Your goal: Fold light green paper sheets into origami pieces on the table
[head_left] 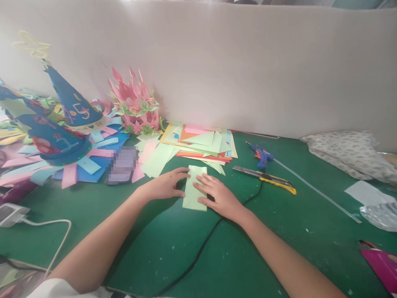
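Observation:
A pale green strip of paper (pixel 194 198) lies on the green table in front of me, its long side pointing away; it looks folded. My right hand (pixel 217 194) rests on its right half, fingers spread flat. At its left edge is my left hand (pixel 166 184), fingers apart, the fingertips at the paper's border. Just beyond them sits a pile of coloured paper (pixel 201 142) in green, orange, pink and yellow. A yellow utility knife (pixel 277 182) with its blade out lies to the right, and a blue glue gun (pixel 262 156) with a long glue stick is behind it.
Blue decorated cone hats (pixel 72 99) and a pink paper crown (pixel 136 103) stand at the left. A phone (pixel 123 164) lies near the crown. The glue gun's black cord (pixel 201 248) crosses the table. A patterned cloth (pixel 347 153) and clear plastic (pixel 381 215) are at the right.

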`<state>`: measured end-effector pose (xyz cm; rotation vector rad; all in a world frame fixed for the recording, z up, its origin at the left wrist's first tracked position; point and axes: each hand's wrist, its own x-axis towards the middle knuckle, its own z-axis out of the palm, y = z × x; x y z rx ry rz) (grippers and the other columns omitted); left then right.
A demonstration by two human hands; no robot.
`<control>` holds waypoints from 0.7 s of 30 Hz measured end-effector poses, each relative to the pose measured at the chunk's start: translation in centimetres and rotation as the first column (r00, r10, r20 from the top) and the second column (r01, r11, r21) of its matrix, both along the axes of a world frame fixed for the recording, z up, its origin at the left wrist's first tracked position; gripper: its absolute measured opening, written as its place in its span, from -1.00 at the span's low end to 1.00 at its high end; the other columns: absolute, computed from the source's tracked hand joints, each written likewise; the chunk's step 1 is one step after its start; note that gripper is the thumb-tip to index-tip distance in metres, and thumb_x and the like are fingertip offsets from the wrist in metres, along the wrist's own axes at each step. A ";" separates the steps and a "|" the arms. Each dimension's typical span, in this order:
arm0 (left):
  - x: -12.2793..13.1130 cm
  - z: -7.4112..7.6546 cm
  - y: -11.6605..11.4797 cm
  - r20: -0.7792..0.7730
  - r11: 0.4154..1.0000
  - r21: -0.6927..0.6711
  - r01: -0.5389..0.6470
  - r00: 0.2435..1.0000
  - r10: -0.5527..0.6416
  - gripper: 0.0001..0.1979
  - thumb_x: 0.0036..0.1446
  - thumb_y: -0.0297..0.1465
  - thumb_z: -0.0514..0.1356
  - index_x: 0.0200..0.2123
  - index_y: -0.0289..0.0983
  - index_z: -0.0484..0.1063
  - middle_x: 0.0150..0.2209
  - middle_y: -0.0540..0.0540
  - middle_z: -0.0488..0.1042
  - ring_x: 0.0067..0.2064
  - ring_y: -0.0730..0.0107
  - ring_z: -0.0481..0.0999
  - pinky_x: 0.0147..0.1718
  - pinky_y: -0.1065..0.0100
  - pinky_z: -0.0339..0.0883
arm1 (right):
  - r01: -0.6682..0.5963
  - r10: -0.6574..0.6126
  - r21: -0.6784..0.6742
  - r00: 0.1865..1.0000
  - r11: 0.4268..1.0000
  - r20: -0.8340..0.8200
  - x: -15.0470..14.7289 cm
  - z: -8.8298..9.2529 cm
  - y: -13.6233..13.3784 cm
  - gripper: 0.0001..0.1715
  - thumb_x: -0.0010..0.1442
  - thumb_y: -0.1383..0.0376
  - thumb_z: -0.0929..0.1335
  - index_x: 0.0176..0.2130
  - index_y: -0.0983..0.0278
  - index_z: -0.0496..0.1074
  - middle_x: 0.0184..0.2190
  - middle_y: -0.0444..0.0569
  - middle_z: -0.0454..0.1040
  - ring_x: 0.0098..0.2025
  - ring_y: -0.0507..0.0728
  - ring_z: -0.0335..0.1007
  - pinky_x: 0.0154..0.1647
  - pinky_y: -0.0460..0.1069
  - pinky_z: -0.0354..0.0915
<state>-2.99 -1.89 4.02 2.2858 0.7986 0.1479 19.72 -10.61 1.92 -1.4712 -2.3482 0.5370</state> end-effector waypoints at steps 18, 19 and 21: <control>0.6 -0.1 -0.8 -0.057 0.994 0.109 -0.003 0.998 0.009 -0.39 0.03 -0.19 0.22 0.14 -0.21 0.20 0.30 -0.16 0.00 0.16 0.12 0.29 0.01 0.29 0.24 | 0.002 -0.002 -0.011 1.000 1.000 0.020 -0.1 0.0 0.1 -0.42 0.24 0.02 0.24 0.20 0.08 0.20 0.29 -0.09 0.04 0.33 0.26 -0.15 0.27 0.24 -0.05; 0.5 -0.1 -0.7 -0.060 0.994 0.109 0.000 0.998 0.007 -0.39 0.03 -0.19 0.22 0.14 -0.20 0.20 0.30 -0.15 0.00 0.16 0.12 0.29 0.00 0.30 0.24 | 0.003 -0.002 -0.015 1.000 1.000 0.025 -0.1 0.1 0.1 -0.42 0.24 0.02 0.23 0.21 0.08 0.19 0.29 -0.09 0.03 0.33 0.26 -0.15 0.27 0.24 -0.05; 0.4 0.0 -0.6 -0.077 0.994 0.110 0.007 0.997 0.001 -0.38 0.03 -0.17 0.21 0.15 -0.20 0.19 0.30 -0.15 -0.01 0.15 0.12 0.30 -0.01 0.30 0.25 | 0.001 -0.001 -0.020 1.000 1.000 0.030 -0.1 0.1 0.1 -0.42 0.25 0.02 0.23 0.21 0.09 0.19 0.29 -0.08 0.03 0.33 0.26 -0.16 0.27 0.24 -0.05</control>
